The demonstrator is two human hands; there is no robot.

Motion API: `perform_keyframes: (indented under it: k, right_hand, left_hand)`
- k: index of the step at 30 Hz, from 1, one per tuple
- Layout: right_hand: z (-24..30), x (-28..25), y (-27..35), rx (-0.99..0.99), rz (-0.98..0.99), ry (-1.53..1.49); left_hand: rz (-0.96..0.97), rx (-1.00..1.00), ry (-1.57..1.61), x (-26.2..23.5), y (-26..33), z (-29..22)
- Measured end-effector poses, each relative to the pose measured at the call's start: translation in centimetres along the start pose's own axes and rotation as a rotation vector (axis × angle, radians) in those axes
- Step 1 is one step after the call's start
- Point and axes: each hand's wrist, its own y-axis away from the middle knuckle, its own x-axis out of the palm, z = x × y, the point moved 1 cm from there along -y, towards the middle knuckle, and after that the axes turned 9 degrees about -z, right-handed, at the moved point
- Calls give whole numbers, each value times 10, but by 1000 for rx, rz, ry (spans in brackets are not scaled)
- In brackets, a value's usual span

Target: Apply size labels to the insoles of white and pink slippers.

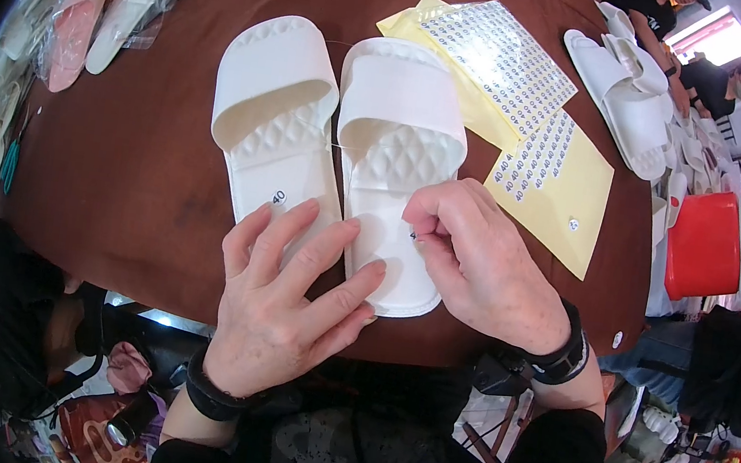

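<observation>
Two white slippers lie side by side on the brown-covered table, their heels toward me. On the insole of the left slipper [271, 80] sits a small round sticker [278, 197]. My left hand [289, 295] is spread open, its fingers resting across the heels of both slippers. Above the heel of the right slipper [405, 83], my right hand [491, 265] pinches a small round sticker [414, 235] between thumb and forefinger, mostly hidden by the fingertips. A thin clear thread links the two slippers.
Yellow-backed sticker sheets [546, 193] lie right of the slippers. More white slippers [622, 105] sit farther right, near a red bin [706, 245]. Pink slippers [82, 20] and wrapped white ones are piled at the far left. Other people stand or sit around the table.
</observation>
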Motion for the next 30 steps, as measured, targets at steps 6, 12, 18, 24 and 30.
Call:
perform_keyframes:
  k: [6,12,18,24,30]
  right_hand:
    - [0,1,2,33,-49,-56]
    - [-1,1,0,-29,-49,38]
    - [-2,4,-1,-109,-33,146]
    - [-4,6,0,-115,0,178]
    - [-5,7,0,-125,3,174]
  left_hand:
    - [4,-6,3,0,0,-1]
    - [7,-8,5,0,0,0]
    - [7,-9,3,0,0,-1]
    - [7,-7,10,0,0,0]
    - [2,-12,16,0,-1,0]
